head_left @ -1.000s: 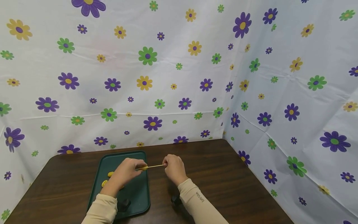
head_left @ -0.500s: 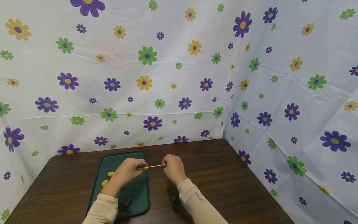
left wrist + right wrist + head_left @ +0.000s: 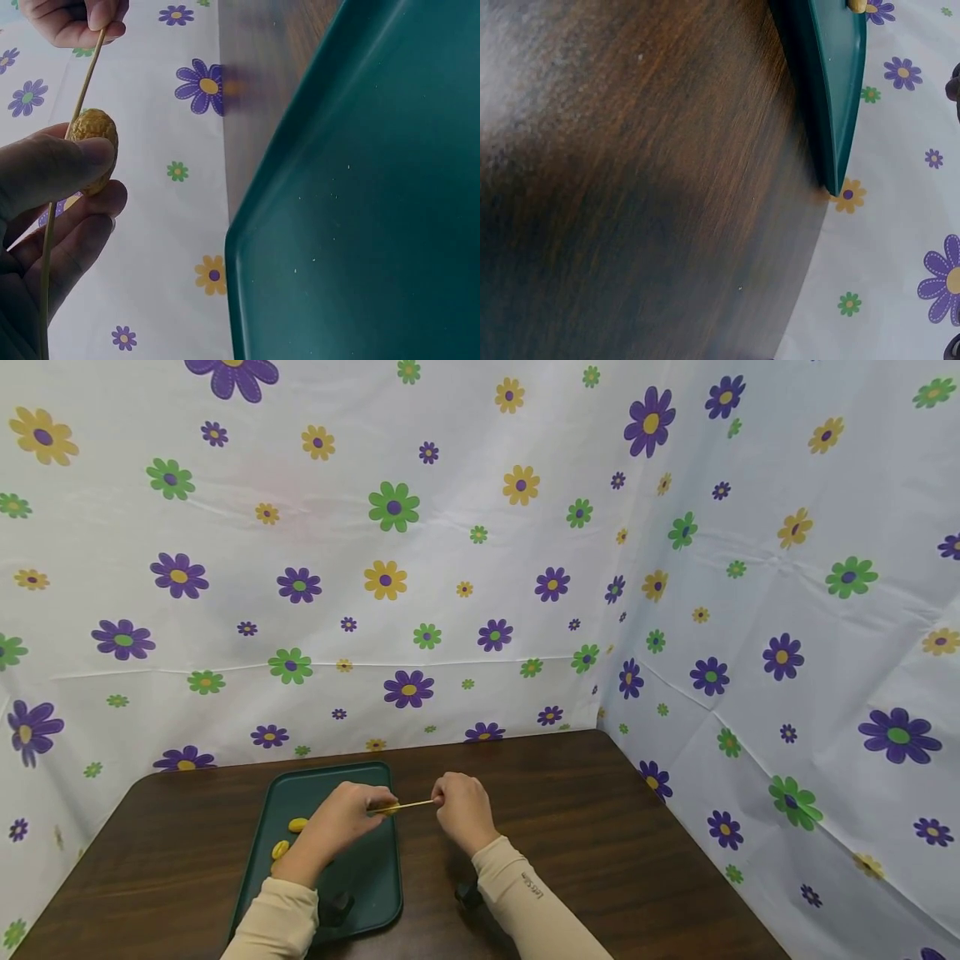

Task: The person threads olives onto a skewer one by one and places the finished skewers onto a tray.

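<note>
My left hand (image 3: 341, 822) hovers over the green tray (image 3: 322, 781) and pinches a small yellow wrinkled piece (image 3: 94, 142) between thumb and fingers. A thin wooden skewer (image 3: 411, 806) runs through or along that piece; the skewer (image 3: 82, 90) reaches up to my right hand (image 3: 71, 19). My right hand (image 3: 459, 810) pinches the skewer's other end above the dark wooden table (image 3: 570, 835), just right of the tray. Two more yellow pieces (image 3: 297, 824) (image 3: 281, 849) lie on the tray's left part.
The tray's edge (image 3: 840, 97) shows in the right wrist view over the brown tabletop (image 3: 630, 187). Flower-printed white sheeting (image 3: 480, 568) walls the table at the back and right. Small black wrist-camera mounts (image 3: 333, 906) (image 3: 468, 896) sit under my forearms.
Both hands have stayed almost where they were, holding the skewer and the yellow piece. The view has tilted slightly.
</note>
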`<state>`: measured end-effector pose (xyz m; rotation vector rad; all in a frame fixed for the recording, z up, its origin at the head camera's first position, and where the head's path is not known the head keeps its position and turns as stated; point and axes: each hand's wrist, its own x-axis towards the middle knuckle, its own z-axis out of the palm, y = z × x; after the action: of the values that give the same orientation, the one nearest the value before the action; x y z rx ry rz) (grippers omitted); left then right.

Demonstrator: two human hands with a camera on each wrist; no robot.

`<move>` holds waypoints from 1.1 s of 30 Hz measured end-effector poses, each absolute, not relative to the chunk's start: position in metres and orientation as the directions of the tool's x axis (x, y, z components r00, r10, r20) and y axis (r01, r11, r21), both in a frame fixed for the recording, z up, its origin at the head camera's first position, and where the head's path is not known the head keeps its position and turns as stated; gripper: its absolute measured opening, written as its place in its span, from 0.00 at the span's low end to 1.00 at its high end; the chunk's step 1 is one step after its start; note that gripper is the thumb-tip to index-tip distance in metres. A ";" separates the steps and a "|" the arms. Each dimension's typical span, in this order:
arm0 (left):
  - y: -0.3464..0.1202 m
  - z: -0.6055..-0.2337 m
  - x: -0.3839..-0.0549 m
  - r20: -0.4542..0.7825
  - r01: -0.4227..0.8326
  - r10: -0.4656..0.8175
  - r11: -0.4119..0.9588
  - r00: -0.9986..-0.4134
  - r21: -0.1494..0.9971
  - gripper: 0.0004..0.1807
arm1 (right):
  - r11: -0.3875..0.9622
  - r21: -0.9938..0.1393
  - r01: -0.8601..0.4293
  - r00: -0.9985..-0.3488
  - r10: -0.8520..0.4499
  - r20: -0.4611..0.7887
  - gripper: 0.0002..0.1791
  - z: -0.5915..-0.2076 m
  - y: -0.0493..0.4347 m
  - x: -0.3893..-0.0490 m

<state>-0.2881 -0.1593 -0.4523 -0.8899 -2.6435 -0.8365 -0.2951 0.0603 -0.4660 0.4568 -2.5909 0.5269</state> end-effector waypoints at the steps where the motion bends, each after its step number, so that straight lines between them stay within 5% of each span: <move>1: -0.159 -0.452 -0.288 0.382 0.617 0.486 0.649 -0.786 0.445 0.14 | 0.872 -0.285 -0.397 -0.843 -0.224 0.488 0.12 -0.466 0.060 -0.295; 33: -0.152 -0.457 -0.289 0.385 0.623 0.491 0.644 -0.782 0.444 0.15 | 0.872 -0.251 -0.420 -0.827 -0.253 0.503 0.12 -0.461 0.055 -0.287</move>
<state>-0.2895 -0.1525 -0.4572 -0.9070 -2.6350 -0.8399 -0.2870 0.0546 -0.4606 0.4918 -2.5780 0.4899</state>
